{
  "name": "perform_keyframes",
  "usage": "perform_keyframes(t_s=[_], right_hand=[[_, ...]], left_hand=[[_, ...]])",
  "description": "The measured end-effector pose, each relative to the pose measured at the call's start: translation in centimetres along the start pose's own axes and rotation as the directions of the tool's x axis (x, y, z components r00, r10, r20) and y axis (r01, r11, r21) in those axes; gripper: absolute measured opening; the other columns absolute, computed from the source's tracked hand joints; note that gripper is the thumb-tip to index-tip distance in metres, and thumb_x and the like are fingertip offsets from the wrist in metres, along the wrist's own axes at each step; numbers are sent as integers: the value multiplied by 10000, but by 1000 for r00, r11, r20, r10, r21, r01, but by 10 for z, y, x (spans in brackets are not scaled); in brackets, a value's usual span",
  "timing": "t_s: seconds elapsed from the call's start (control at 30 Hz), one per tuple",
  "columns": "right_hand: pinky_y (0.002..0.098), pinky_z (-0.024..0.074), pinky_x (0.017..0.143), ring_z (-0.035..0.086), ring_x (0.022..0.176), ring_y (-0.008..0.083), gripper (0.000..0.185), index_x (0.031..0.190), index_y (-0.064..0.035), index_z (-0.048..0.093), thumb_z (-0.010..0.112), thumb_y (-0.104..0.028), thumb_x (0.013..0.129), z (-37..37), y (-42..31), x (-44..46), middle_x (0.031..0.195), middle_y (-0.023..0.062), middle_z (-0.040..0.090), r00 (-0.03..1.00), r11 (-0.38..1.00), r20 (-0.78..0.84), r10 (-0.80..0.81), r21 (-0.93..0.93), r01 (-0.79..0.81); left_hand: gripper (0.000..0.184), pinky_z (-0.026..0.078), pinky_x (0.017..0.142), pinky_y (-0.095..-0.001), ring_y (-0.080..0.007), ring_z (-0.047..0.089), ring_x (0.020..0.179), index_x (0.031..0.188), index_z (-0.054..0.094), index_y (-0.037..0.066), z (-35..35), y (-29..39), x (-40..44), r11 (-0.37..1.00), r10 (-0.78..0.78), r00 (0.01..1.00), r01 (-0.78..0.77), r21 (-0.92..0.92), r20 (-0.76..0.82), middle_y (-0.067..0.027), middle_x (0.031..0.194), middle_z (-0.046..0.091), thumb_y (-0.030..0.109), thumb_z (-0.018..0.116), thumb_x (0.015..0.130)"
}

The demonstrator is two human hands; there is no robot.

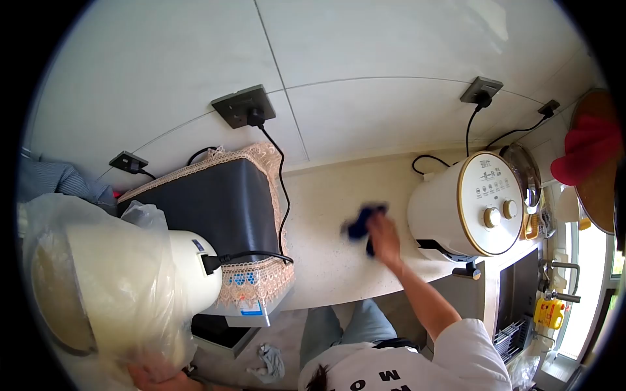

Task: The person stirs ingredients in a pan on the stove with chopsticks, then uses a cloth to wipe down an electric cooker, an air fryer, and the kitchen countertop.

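My right hand [385,238] is closed on a dark blue cloth [365,223], pressed to the cream countertop [326,260] between the two sides' appliances. Both hand and cloth are a little blurred. At the lower left, my left hand [156,376] is at the near end of a cream appliance [195,270] wrapped in a clear plastic bag [117,274]. The plastic and the frame's lower edge hide its fingers, so its grip does not show. A black power plug [212,262] sits in the appliance's side.
A white air fryer [437,215] with two gold-rimmed knobs stands right of the cloth. To the left is a dark box-shaped appliance [215,195] with a lace cover [261,280]. Cords run to wall sockets [244,106]. A sink [515,287] lies far right; a grey cloth [268,363] is on the floor.
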State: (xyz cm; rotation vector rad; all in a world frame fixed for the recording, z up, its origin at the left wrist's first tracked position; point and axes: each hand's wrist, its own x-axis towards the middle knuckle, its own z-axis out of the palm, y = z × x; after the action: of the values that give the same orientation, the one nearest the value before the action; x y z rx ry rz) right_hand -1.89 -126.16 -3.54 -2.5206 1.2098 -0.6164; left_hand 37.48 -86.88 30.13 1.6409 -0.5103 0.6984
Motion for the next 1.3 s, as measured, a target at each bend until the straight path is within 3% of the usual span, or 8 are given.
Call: perform_keyframes(t_s=[0.23, 0.37, 0.47, 0.53, 0.67, 0.83, 1.1, 1.3], right_hand=[[545, 324, 1100, 427, 1296, 461, 393, 1324, -133, 594, 572, -206, 938, 77, -82, 147, 1431, 188, 494, 972, 993, -205, 111, -8, -115], [491, 376, 1093, 452, 1313, 371, 385, 1270, -146, 633, 601, -155, 886, 96, -136, 88, 1399, 93, 547, 940, 915, -44, -338, 218, 339], [463, 333, 1144, 399, 1373, 314, 393, 1289, -186, 615, 554, -181, 900, 65, -159, 8, 1422, 49, 522, 877, 875, 144, -459, 247, 417], [448, 338, 1148, 398, 1383, 291, 401, 1270, -194, 621, 553, -164, 876, 41, -159, -55, 1405, 38, 533, 830, 824, 165, -532, 328, 463], [443, 383, 1121, 459, 1347, 278, 400, 1236, -198, 641, 563, -154, 847, 16, -109, -79, 1374, 39, 561, 754, 754, 164, -636, 339, 562], [516, 328, 1126, 413, 1335, 410, 442, 1247, -124, 640, 599, -38, 815, 35, -87, 93, 1422, 130, 506, 997, 990, -66, -27, 138, 36], [501, 370, 1099, 415, 1348, 316, 257, 1068, -273, 715, 701, -331, 819, 48, -144, 9, 1316, 15, 575, 750, 720, 102, -653, 389, 574], [515, 426, 1025, 556, 1168, 367, 241, 1134, -137, 696, 599, -228, 932, 67, -70, 126, 1248, 169, 616, 904, 894, -10, -428, 138, 425]], left_hand=[[410, 445, 1060, -458, -343, 521, 1236, 1371, 457, -75, -15, -5, 15, 831, 362, 873, -461, 311, 327, -215, 1363, 488, 131, 463, 1017], [405, 461, 1044, -463, -353, 542, 1205, 1363, 455, -82, -8, 9, 9, 989, 147, 970, -137, -63, 192, -233, 1352, 492, 102, 484, 1003], [408, 478, 1027, -476, -369, 546, 1198, 1358, 448, -95, 1, 23, 11, 524, 520, 724, -689, 500, 454, -257, 1341, 493, 103, 474, 1002], [415, 475, 1031, -483, -366, 546, 1198, 1359, 447, -96, 5, 10, 5, 936, 226, 959, -263, 235, 171, -259, 1339, 496, 126, 456, 1009], [440, 451, 1055, -481, -360, 532, 1220, 1371, 441, -90, 2, 3, 6, 982, 174, 973, -182, 45, 149, -248, 1356, 492, 176, 434, 1021], [484, 414, 1086, -495, -373, 490, 1269, 1375, 448, -79, 20, 25, 4, 982, -111, 994, 110, -154, 0, -250, 1396, 461, 254, 421, 1026], [441, 446, 1059, -469, -356, 511, 1244, 1381, 454, -65, 20, 24, -3, 902, 273, 925, -341, 264, 263, -237, 1374, 472, 166, 479, 1006], [448, 470, 1032, -450, -335, 533, 1215, 1379, 460, -56, -15, 14, 7, 896, 314, 875, -401, 189, 368, -209, 1342, 497, 72, 566, 963]])
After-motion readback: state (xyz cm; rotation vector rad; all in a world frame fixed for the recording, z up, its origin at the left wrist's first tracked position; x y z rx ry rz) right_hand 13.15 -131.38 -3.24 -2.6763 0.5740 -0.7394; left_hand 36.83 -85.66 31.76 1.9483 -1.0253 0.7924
